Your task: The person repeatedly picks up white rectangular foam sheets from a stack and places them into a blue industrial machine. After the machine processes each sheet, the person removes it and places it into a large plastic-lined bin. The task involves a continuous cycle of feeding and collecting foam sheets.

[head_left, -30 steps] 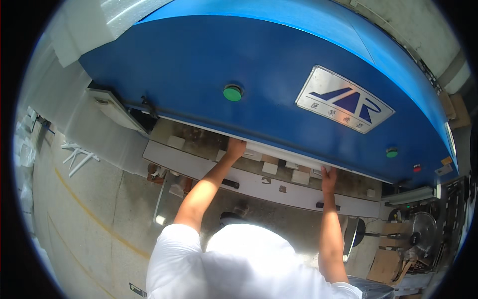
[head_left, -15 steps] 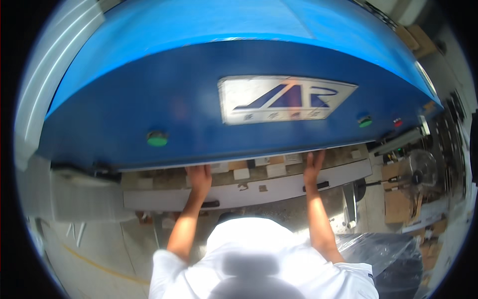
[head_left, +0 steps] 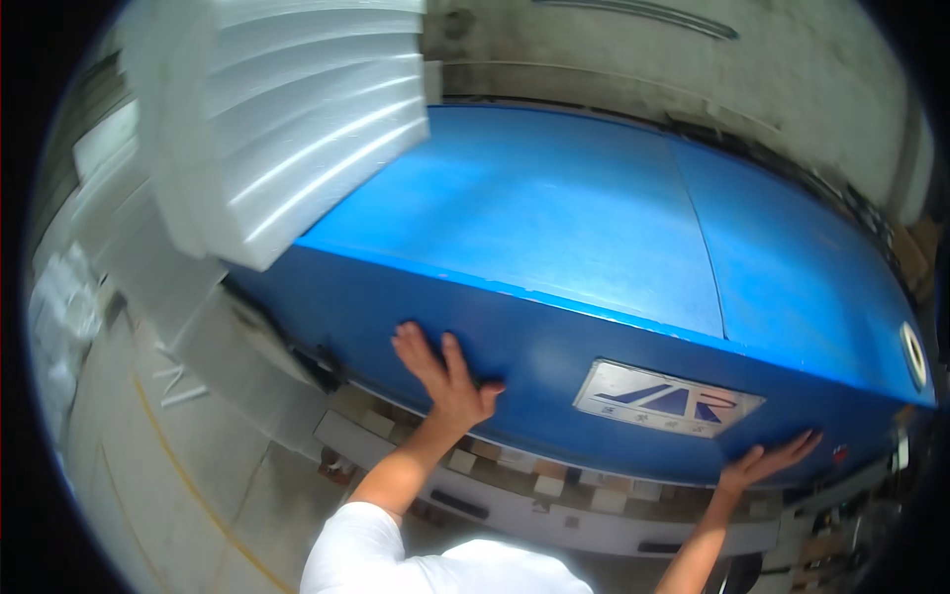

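Observation:
A large blue machine (head_left: 564,228) stands before me, with a dark blue front panel (head_left: 376,287) and a silver nameplate (head_left: 643,399). My left hand (head_left: 450,384) lies against the panel to the left of the nameplate, fingers spread and thumb pointing right. Lower down at the right, my right hand (head_left: 767,465) reaches onto the panel below the nameplate's right end, its fingers stretched out. Neither hand holds anything. Below the panel is a long pale tray front (head_left: 584,520) with black handles (head_left: 460,503). Small white and brown blocks (head_left: 549,485) sit behind it, partly hidden by the panel.
Stacked white foam sheets (head_left: 307,129) rise at the left, beside the machine top. A roll of tape (head_left: 912,356) sits at the machine's right end. A red button (head_left: 840,453) shows right of my right hand. Yellow lines (head_left: 183,475) mark the floor at left.
Both hands have come up from the tray under the panel's lower edge onto the panel's face. The view has tilted up and turned left, bringing the foam stack into sight.

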Motion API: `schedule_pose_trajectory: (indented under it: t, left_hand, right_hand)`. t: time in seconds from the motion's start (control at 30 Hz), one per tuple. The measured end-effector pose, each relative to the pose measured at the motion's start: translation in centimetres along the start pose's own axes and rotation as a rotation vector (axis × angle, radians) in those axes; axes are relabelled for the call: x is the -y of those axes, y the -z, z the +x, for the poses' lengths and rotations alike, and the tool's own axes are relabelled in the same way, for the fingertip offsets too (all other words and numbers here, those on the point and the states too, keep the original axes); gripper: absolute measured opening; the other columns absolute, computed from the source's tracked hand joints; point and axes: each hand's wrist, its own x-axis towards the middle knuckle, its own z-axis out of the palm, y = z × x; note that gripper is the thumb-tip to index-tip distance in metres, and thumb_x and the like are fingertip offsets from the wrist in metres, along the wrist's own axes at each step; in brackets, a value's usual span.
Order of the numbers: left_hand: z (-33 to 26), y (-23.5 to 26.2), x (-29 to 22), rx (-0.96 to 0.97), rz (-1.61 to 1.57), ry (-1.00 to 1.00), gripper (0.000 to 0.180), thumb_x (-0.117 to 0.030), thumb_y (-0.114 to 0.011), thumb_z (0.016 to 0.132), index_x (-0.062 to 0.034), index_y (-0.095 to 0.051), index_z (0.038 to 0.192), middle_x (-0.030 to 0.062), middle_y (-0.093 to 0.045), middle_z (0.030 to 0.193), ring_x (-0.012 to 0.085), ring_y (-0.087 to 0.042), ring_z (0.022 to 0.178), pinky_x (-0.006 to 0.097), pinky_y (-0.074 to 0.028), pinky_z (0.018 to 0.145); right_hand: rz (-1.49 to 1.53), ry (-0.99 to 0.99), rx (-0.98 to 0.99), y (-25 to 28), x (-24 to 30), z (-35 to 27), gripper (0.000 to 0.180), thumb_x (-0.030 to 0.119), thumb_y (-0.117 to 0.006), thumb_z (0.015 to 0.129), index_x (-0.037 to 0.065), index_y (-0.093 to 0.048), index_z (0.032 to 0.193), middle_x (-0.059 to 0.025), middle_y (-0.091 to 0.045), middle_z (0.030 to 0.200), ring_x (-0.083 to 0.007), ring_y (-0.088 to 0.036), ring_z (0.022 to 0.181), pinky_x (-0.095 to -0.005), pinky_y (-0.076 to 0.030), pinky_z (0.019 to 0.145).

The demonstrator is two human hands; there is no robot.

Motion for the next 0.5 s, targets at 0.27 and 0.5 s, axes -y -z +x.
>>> schedule_pose_trajectory:
  t: [0.27,0.5]
  left_hand:
    - [0.1,3.7,-2.0,0.22,0.007,0.03,0.086,-0.059,-0.042,0.097,0.0086,-0.024,0.148,0.0454,-0.007,0.149,0.0613,-0.008,0.14,0.074,-0.009,0.106]
    - [0.4,14.5,-0.8,0.477,-0.025,0.241,0.089,-0.048,-0.063,0.09,0.0057,-0.025,0.148,0.0325,-0.02,0.152,0.0477,-0.019,0.142,0.058,-0.017,0.115]
  right_hand:
    - [-0.137,0.061,0.152,2.6,-1.3,0.3,0.073,0.056,-0.027,0.103,0.006,-0.02,0.156,-0.0228,-0.013,0.16,-0.0419,-0.012,0.148,-0.0571,-0.016,0.115]
    - [-0.002,-0.043,0.434,7.8,-1.0,3.2,0.076,0.056,-0.039,0.099,0.004,-0.027,0.153,-0.0205,-0.019,0.16,-0.0374,-0.019,0.147,-0.0545,-0.016,0.116]
